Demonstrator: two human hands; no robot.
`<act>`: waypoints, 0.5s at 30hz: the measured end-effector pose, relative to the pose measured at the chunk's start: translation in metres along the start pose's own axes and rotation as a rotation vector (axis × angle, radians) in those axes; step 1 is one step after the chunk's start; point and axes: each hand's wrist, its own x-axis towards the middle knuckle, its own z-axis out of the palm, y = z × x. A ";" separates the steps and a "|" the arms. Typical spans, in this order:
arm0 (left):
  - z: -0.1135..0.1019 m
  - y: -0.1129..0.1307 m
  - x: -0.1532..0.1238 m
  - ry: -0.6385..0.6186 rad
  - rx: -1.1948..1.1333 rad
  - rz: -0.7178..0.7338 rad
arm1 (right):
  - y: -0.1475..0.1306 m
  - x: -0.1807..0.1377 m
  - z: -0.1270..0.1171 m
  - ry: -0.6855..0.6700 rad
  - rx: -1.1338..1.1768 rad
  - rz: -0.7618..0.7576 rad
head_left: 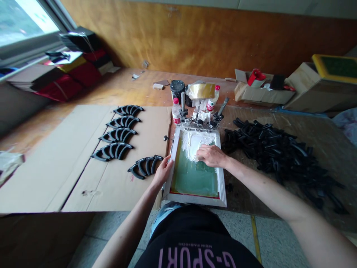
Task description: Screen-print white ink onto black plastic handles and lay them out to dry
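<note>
In front of me lies a screen printing frame (223,182) with a pale metal rim and a green mesh. Thick white ink (192,143) is smeared over the mesh's far part. My left hand (164,170) grips the frame's left rim. Over the mesh, at the near edge of the ink, my right hand (210,155) is closed in a fist; what it holds is hidden under the fingers. A hinge clamp (199,123) joins the frame's far end. Just left of my left hand, a group of curved black pieces (145,166) rests on cardboard.
More curved black pieces (115,134) lie in rows on the cardboard sheet (75,156). A large heap of black pieces (273,149) covers the right side. Behind the clamp stand two red-capped bottles (176,111) and a black tub (177,88). Cardboard boxes (262,95) are at the back right.
</note>
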 end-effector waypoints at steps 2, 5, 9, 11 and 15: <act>-0.001 0.003 -0.001 -0.004 -0.014 -0.004 | 0.001 0.003 0.003 0.069 -0.012 0.076; -0.003 0.007 -0.003 -0.014 -0.036 -0.029 | -0.005 -0.001 0.019 0.162 -0.067 0.101; -0.004 0.010 -0.005 -0.020 -0.030 -0.032 | -0.011 -0.010 0.026 0.135 -0.002 0.016; -0.005 0.016 -0.007 -0.015 -0.022 -0.035 | -0.005 0.000 0.017 0.151 0.055 0.081; -0.015 0.049 -0.020 -0.010 -0.022 -0.026 | 0.027 0.039 -0.015 0.249 0.082 0.339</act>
